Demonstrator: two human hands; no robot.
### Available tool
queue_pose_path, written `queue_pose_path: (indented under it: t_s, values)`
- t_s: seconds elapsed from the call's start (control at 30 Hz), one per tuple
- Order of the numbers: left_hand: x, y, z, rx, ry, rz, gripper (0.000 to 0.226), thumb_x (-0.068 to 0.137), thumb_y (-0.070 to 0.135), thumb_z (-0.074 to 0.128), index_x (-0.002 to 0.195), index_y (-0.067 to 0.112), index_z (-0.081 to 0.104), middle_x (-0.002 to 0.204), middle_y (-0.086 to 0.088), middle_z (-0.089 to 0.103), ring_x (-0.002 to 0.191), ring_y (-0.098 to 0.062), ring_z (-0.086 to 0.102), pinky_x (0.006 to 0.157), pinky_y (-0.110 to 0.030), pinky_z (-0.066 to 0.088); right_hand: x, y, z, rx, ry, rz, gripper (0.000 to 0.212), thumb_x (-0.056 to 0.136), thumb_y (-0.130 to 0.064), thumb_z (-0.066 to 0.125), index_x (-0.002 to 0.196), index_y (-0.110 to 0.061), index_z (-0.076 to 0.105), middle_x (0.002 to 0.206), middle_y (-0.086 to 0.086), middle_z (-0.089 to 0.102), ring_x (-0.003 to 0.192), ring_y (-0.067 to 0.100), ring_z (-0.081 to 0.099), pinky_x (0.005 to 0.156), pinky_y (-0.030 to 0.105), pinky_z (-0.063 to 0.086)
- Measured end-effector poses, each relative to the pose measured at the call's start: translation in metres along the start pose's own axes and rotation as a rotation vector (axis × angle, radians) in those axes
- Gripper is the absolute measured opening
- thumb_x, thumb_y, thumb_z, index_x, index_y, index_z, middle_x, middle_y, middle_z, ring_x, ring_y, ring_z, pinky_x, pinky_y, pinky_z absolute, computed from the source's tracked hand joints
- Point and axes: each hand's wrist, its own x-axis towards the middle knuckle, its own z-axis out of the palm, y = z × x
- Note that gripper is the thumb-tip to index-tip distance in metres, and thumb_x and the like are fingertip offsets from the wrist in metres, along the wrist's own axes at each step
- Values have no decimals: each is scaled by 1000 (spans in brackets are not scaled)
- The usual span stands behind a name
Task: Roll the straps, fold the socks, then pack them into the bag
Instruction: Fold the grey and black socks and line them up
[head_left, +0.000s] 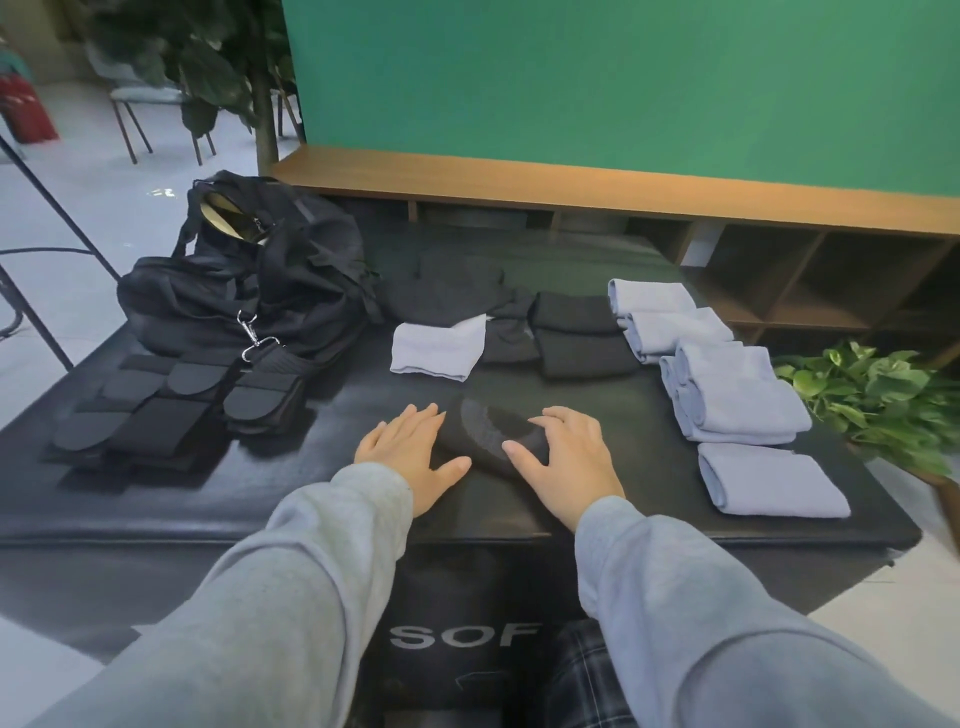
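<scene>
A black sock lies on the black padded table right in front of me. My left hand lies flat with straight fingers on its left end. My right hand covers its right end, fingers slightly bent over the fabric. A black bag sits open at the back left, a metal clip hanging from its strap. Flat black straps are piled in front of it. Folded black socks lie behind, a loose light blue sock beside them. Folded light blue socks line the right side.
A wooden shelf unit runs behind the table below a green wall. A leafy plant stands off the right edge. Chairs and a tripod leg stand at the left on the floor.
</scene>
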Motion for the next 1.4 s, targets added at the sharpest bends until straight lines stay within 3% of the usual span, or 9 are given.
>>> queue_pose_path:
  t_s: [0.23,0.43,0.57,0.83,0.93,1.03,1.13,1.23,1.4]
  values:
    - [-32,20,11,-48,-29,5,72,92,56,39,149,20,13,158,9,1,144,-9,-4,118,-32,3,-35,6,-9,191,-9,50,41,92,-41,55,128,-26,46,121,-9,45,123,14,39,101,26,31]
    - [-33,47,12,-163,49,-80,62,90,55,45,138,17,38,148,5,32,132,-18,37,107,-32,33,-52,16,-21,303,-2,55,42,92,-28,59,130,-24,43,119,-5,47,118,15,43,93,19,31]
    - [-33,74,19,-195,84,-56,45,90,48,50,124,18,48,132,2,47,117,-20,49,99,-35,41,-63,28,-32,287,26,17,40,93,-26,58,130,-21,43,129,-5,51,119,13,46,93,17,32]
    - [-37,122,26,-356,130,23,41,93,42,50,129,24,43,117,6,53,113,-19,51,95,-32,43,-74,66,-60,414,162,74,42,94,-22,57,132,-24,41,125,-10,47,106,-1,40,89,9,27]
    - [-35,140,30,-576,134,83,51,92,38,52,137,37,29,129,6,51,118,-18,49,102,-36,40,-75,79,-73,472,252,83,43,93,-21,59,131,-23,41,117,-12,46,104,-1,41,84,4,26]
    - [-35,162,30,-706,172,140,62,93,33,52,139,49,14,121,9,43,109,-16,50,99,-33,39,-75,93,-85,491,356,85,45,91,-18,62,129,-20,39,118,-12,43,106,-3,38,83,-4,25]
    - [-36,186,34,-685,215,276,46,93,28,52,128,47,28,121,15,41,110,-18,51,98,-32,40,-76,109,-97,493,479,126,41,88,-16,65,120,-18,39,117,-9,38,103,-3,37,85,-1,27]
    - [-35,205,43,-597,214,378,33,94,27,49,123,38,41,129,14,39,117,-13,45,100,-31,38,-77,125,-105,480,597,156,40,85,-10,68,107,-18,36,111,-3,35,89,-4,34,77,-6,27]
    - [-30,232,54,-504,219,385,38,95,30,46,133,30,40,135,9,36,125,-12,35,106,-32,29,-75,153,-112,420,693,230,41,83,-12,71,102,-18,35,110,-1,35,91,3,35,76,-5,26]
